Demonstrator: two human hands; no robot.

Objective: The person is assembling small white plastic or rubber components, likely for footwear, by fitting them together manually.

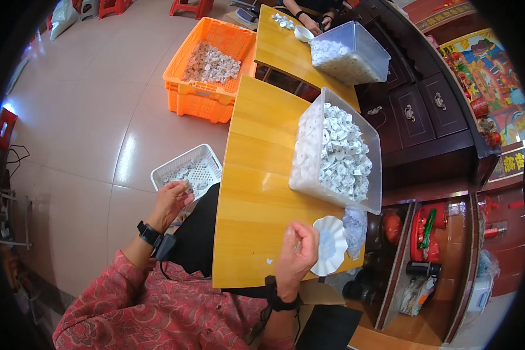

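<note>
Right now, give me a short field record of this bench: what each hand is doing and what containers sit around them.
left hand: off the table's left edge, over the white slotted basket, fingers on a small white piece
right hand: on the wooden table, fingers pinched on a tiny white piece
beside right hand: white scalloped dish, touching it
ahead: clear bin full of small white parts
floor: orange crate holding pale parts
far table: second clear bin, another person's hands
</note>
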